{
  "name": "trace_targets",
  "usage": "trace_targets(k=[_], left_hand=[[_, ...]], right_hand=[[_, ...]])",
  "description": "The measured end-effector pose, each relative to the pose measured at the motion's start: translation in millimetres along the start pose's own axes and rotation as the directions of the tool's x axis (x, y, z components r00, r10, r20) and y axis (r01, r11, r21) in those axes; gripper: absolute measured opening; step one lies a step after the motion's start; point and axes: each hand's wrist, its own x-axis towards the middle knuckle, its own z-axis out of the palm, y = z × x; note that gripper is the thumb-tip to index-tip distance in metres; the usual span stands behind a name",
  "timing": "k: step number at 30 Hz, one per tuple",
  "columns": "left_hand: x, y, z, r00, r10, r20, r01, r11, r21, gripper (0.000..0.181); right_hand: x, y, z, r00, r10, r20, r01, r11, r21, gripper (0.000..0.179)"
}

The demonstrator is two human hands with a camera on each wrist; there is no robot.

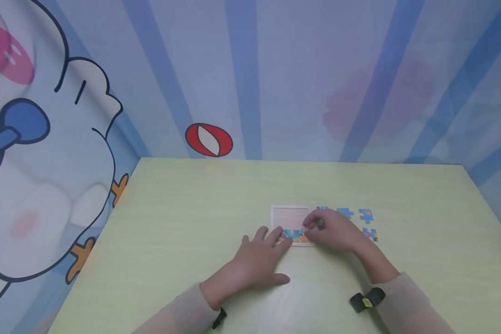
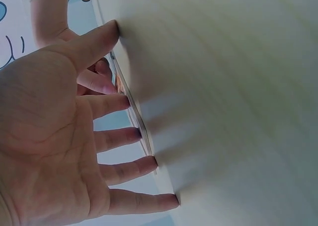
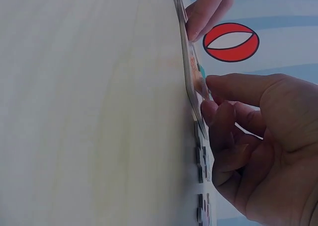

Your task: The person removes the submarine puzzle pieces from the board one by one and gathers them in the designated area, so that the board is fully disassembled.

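A shallow wooden puzzle tray (image 1: pixel 290 212) lies on the table, its lower part lined with orange and teal jigsaw pieces (image 1: pixel 293 234) and its upper part bare. My left hand (image 1: pixel 256 264) is spread flat, fingertips on the tray's lower left side and the thumb out on the tabletop. At the tray's lower right corner, my right hand (image 1: pixel 336 232) pinches a jigsaw piece (image 3: pixel 204 88) between thumb and fingertips, down against the row. Fingers cover most of that piece.
Loose blue jigsaw pieces (image 1: pixel 366 215) lie right of the tray, with a multicoloured piece (image 1: pixel 370 234) below them; the right hand partly hides others. The pale table (image 1: pixel 183 199) meets a printed blue backdrop (image 1: pixel 284 93) at its far edge.
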Motion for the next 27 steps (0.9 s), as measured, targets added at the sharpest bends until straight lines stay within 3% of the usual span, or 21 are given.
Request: trace_targets(k=[15, 27], left_hand=[[2.0, -0.7, 2.6, 1.000, -0.001, 0.003, 0.001, 1.000, 0.001, 0.089], [1.3, 1.4, 1.1, 1.000, -0.014, 0.005, 0.014, 1.000, 0.001, 0.088]], right_hand=[[-7.0, 7.4, -2.6, 1.000, -0.011, -0.027, 0.013, 0.996, 0.083, 0.005], [-35.8, 26.2, -24.8, 0.997, 0.025, -0.075, -0.015, 0.992, 0.124, 0.005]])
